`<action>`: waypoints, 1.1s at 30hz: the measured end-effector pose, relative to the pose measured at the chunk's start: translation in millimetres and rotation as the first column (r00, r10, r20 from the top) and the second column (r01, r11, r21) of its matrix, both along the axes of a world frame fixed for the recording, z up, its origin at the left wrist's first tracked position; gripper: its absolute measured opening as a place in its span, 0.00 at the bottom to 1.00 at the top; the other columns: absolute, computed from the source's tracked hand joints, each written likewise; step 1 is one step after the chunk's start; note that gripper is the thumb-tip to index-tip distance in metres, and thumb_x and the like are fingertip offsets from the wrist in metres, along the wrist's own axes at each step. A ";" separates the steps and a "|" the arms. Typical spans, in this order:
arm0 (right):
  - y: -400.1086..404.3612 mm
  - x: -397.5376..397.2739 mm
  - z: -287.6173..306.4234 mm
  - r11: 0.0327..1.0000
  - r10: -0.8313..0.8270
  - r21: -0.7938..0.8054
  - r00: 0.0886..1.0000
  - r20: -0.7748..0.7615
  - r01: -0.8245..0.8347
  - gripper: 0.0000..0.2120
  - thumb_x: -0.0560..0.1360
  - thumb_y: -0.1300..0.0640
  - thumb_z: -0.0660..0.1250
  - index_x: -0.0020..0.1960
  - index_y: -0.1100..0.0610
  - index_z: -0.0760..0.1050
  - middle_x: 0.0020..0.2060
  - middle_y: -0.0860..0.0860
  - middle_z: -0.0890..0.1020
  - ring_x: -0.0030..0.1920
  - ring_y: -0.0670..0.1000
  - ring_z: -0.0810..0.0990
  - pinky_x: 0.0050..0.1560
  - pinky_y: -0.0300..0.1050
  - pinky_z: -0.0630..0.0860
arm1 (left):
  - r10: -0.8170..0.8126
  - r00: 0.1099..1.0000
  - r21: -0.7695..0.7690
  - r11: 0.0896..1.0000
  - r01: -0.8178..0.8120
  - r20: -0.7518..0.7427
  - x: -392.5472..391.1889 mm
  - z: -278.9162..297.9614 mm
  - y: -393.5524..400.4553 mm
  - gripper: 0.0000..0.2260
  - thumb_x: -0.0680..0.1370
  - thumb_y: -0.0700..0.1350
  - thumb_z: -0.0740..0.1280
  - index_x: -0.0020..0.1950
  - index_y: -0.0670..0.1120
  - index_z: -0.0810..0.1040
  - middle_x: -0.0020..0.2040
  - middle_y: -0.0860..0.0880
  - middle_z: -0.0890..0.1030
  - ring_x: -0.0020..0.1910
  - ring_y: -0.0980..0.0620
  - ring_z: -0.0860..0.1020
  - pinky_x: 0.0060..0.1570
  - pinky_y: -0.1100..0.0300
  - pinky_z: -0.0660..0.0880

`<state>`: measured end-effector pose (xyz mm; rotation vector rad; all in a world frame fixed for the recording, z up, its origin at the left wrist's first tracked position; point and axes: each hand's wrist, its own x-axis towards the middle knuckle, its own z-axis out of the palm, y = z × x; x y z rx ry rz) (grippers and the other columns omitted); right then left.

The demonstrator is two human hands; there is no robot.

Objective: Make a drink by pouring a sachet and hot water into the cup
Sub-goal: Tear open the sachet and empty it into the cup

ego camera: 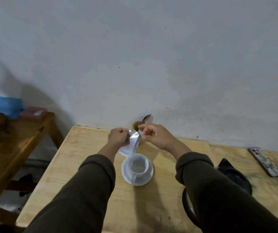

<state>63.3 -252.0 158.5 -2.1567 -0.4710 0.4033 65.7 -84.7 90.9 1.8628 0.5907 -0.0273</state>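
Observation:
A white cup (139,165) stands on a white saucer (149,177) in the middle of a light wooden table (84,165). Just above the cup's far rim I hold a silvery white sachet (131,145). My left hand (118,137) grips its left top corner with closed fingers. My right hand (153,134) pinches the sachet's right top edge. Behind my right hand, a spoon (147,118) sticks up out of a small brown holder (135,126) by the wall. A black kettle (232,179) sits at the right, mostly hidden under my right sleeve.
A phone (265,161) lies flat near the table's far right. To the left stands a darker wooden bench (25,132) with a blue packet (5,105) and a reddish box (34,112). The grey wall runs close behind the table.

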 end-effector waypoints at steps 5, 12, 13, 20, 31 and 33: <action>-2.9 -18.3 -28.9 0.998 -0.063 -0.028 0.997 -0.053 0.061 0.10 0.73 0.65 0.65 0.37 0.53 0.71 0.51 0.55 0.83 0.44 0.55 0.85 0.48 0.43 0.79 | -0.113 0.986 0.146 0.981 0.131 -0.126 -17.3 -23.8 -4.8 0.12 0.78 0.48 0.62 0.40 0.44 0.80 0.46 0.41 0.82 0.48 0.43 0.78 0.49 0.57 0.72; -7.8 -46.1 -75.8 0.977 -0.043 -0.209 0.999 0.018 0.046 0.13 0.69 0.68 0.63 0.51 0.55 0.75 0.46 0.54 0.79 0.41 0.52 0.78 0.41 0.37 0.72 | -0.154 0.933 0.192 0.955 0.225 -0.326 -28.3 -47.9 -17.9 0.14 0.78 0.47 0.63 0.50 0.38 0.83 0.51 0.40 0.84 0.53 0.42 0.80 0.51 0.56 0.74; -7.4 -48.2 -79.8 0.972 -0.034 -0.234 0.999 0.018 0.037 0.15 0.69 0.66 0.66 0.54 0.54 0.75 0.47 0.54 0.78 0.42 0.53 0.78 0.41 0.37 0.73 | -0.151 0.922 0.202 0.951 0.234 -0.356 -28.8 -49.5 -20.4 0.14 0.78 0.46 0.63 0.51 0.38 0.82 0.52 0.40 0.84 0.53 0.41 0.80 0.49 0.56 0.74; -5.6 -51.2 -104.9 0.941 -0.082 -0.320 0.991 0.105 0.112 0.17 0.73 0.67 0.61 0.55 0.55 0.81 0.50 0.58 0.78 0.50 0.56 0.76 0.48 0.38 0.67 | -0.118 0.884 0.216 0.947 0.238 -0.453 -26.8 -47.7 -33.6 0.16 0.77 0.47 0.64 0.57 0.36 0.77 0.58 0.40 0.80 0.57 0.42 0.79 0.51 0.57 0.75; -11.1 -35.5 -105.5 0.924 -0.247 -0.300 0.969 0.005 0.237 0.07 0.76 0.56 0.66 0.42 0.58 0.72 0.39 0.54 0.75 0.42 0.51 0.71 0.43 0.39 0.64 | -0.069 0.893 -0.222 0.974 -0.035 -0.445 -13.8 -29.5 -10.3 0.18 0.81 0.52 0.57 0.50 0.38 0.75 0.37 0.42 0.78 0.31 0.49 0.78 0.34 0.61 0.78; -10.3 -34.6 -104.4 0.924 -0.244 -0.303 0.970 0.003 0.234 0.08 0.75 0.56 0.66 0.40 0.58 0.71 0.39 0.54 0.75 0.42 0.51 0.72 0.43 0.39 0.65 | -0.034 0.930 -0.291 0.953 -0.080 -0.366 -14.2 -31.5 -10.6 0.16 0.81 0.51 0.58 0.47 0.39 0.77 0.35 0.43 0.78 0.32 0.50 0.79 0.39 0.60 0.79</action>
